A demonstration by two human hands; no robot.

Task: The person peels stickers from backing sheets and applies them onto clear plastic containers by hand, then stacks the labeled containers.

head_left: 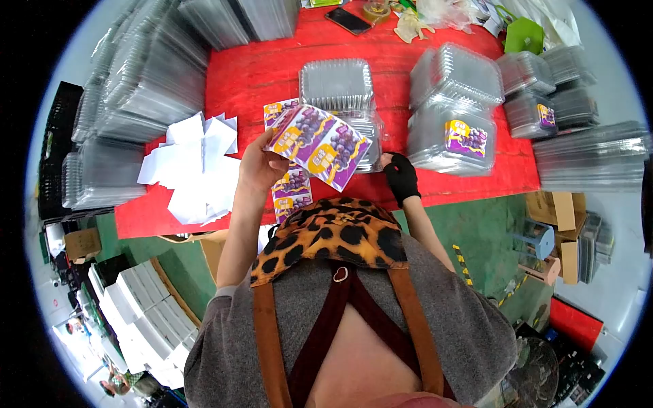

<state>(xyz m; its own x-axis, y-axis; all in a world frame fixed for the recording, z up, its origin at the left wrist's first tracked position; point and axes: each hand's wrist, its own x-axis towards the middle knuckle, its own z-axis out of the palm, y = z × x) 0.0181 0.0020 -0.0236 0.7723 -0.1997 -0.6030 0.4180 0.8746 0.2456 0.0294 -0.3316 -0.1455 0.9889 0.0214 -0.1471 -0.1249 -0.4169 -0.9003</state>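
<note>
My left hand (262,166) is closed on a sheet of grape labels (323,146), purple, yellow and white, tilted over the table. Partly under that sheet is a clear plastic container (367,132) with its lid (337,83) folded open towards the back. Beside the container's right edge, my right hand (400,178) wears a black fingerless glove. Its fingers are curled in, and whether they pinch the rim or something small is hidden. More grape labels (292,187) lie on the table below my left hand, partly covered.
White backing papers (201,166) are piled on the red table (252,75) at left. Stacked clear containers (456,75) stand at right, one bearing a grape label (466,138). Tall stacks of clear plastic (146,75) line the left. A phone (347,21) and glove (411,27) lie at the back.
</note>
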